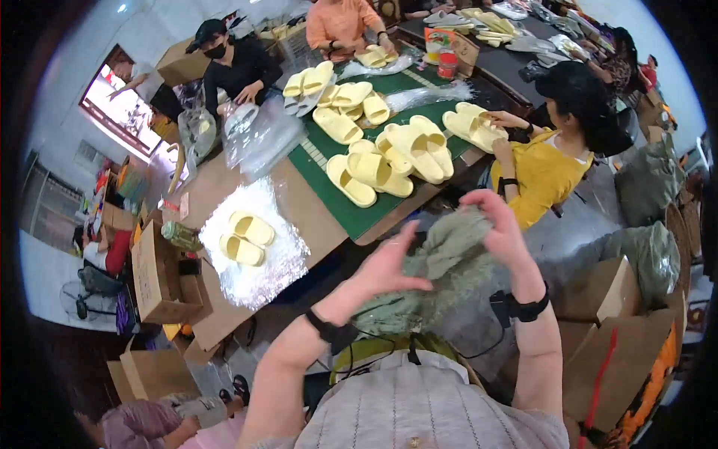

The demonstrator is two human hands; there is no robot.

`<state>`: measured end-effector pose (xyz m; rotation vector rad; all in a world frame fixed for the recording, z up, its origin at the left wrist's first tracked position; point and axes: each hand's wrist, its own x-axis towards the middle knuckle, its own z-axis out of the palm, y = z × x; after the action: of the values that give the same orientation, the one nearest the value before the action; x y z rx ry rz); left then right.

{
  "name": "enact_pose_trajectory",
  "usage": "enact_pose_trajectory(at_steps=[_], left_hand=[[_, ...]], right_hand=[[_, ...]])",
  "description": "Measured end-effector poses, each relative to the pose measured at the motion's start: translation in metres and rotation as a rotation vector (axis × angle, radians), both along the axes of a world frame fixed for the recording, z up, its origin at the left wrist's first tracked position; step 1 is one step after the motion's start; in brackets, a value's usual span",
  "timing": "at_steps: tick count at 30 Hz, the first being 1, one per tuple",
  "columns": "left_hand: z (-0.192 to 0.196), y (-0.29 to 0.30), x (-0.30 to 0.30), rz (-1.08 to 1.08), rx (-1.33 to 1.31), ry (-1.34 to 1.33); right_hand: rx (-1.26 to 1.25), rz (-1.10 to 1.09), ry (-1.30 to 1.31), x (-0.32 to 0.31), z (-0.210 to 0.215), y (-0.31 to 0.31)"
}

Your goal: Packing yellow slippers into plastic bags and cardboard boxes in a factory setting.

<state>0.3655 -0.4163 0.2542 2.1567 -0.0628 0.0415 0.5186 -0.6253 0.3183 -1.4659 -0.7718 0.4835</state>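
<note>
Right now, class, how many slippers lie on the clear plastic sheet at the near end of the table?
2. The slippers lie side by side on the plastic sheet, left of the person's raised hands. None looks hidden there.

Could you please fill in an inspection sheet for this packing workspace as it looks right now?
Surface: long brown wooden table with a green cutting mat.
Job's things: crumpled grey-green mesh bag; one pair of pale yellow foam slippers on a clear plastic bag.
Clutter: loose pile of yellow slippers; open cardboard boxes.
Hands: left hand and right hand both grip the mesh bag.
Cables: thin black wires from the wrist bands.
Surroundings: seated co-workers, one in a yellow top.
</note>
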Motion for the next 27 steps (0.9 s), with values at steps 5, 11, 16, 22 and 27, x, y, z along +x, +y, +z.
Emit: enact_pose_trajectory(at_steps=[5, 11, 16, 22, 27], left_hand=[[-0.008, -0.010, 0.045, 0.285, -0.481, 0.016], [0.052, 0.016, 0.035, 0.620, -1.323, 0.124], [0.068, 0.031, 0.021, 0.666, -1.574, 0.117], [0.080, 0.123, -0.020, 0.784, -1.257, -0.190], [0.066, 0.156, -0.065, 0.580, 0.600, -0.479]], right_hand=[[-0.018, -0.027, -0.177, -0.024, 0.035, 0.005], [-0.303, -0.432, 0.038, -0.084, -0.091, -0.005], [-0.712, -0.260, 0.098, -0.123, -0.232, 0.051], [-0.379, -0.568, 0.368, -0.020, -0.216, -0.048], [-0.465, -0.827, -0.545, 0.018, -0.027, -0.120]])
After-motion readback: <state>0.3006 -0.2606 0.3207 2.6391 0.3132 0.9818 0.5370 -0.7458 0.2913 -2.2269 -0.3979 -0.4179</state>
